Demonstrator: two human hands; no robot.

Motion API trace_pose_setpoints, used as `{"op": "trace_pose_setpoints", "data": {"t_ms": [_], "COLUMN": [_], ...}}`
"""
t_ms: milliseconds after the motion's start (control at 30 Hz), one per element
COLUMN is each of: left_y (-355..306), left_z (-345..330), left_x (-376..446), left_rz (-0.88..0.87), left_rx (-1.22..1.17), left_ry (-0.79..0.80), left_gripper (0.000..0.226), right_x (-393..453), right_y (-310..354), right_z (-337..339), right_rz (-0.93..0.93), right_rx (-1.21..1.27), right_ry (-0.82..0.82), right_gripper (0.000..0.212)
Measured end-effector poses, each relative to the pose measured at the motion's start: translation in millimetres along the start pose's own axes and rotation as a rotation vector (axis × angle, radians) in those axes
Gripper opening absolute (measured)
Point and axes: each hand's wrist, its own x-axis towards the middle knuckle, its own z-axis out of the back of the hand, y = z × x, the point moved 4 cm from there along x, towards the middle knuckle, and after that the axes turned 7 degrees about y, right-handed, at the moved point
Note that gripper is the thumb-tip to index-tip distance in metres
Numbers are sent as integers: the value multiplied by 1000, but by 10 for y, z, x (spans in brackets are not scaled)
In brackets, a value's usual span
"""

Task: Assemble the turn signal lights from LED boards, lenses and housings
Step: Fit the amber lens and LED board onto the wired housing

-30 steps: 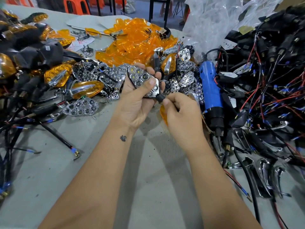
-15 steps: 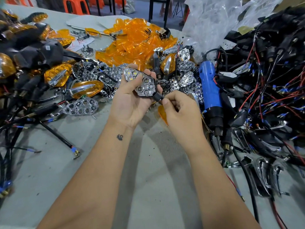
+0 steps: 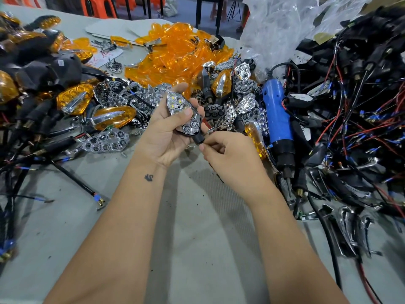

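1. Left hand (image 3: 168, 132) grips the chrome reflector housing (image 3: 184, 115), thumb laid across its face, raised above the desk (image 3: 186, 216).
2. Right hand (image 3: 230, 154) pinches the black stem at the housing's lower end.
3. Amber lenses (image 3: 175, 55) heap behind; a blue screwdriver (image 3: 278, 119) lies just right.

We see a bright, evenly lit scene under soft overhead light. Faint double shadows of both forearms fall on the grey table (image 3: 197, 249). Small glints sparkle on the chrome reflectors (image 3: 105, 142) and the clear plastic bag (image 3: 285, 29). Wide-angle distortion bends the edges; the far corners look slightly soft.
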Motion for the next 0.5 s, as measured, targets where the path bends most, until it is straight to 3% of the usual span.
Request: {"op": "trace_pose_setpoints", "data": {"t_ms": [133, 267, 367, 500], "left_y": [4, 38, 59, 51], "left_z": [60, 126, 134, 86], "left_x": [5, 22, 28, 23], "left_rz": [63, 131, 130, 110], "left_rx": [12, -9, 17, 109], "left_ry": [-67, -141, -187, -224], "left_gripper": [41, 32, 27, 25], "right_x": [-33, -42, -52, -40], "right_y": [93, 75, 18, 40], "right_z": [116, 368, 475, 417], "right_rz": [37, -78, -192, -223], "right_rx": [-185, -153, -151, -391], "right_ry": [-143, -284, -238, -18], "right_gripper": [20, 26, 25, 24]}}
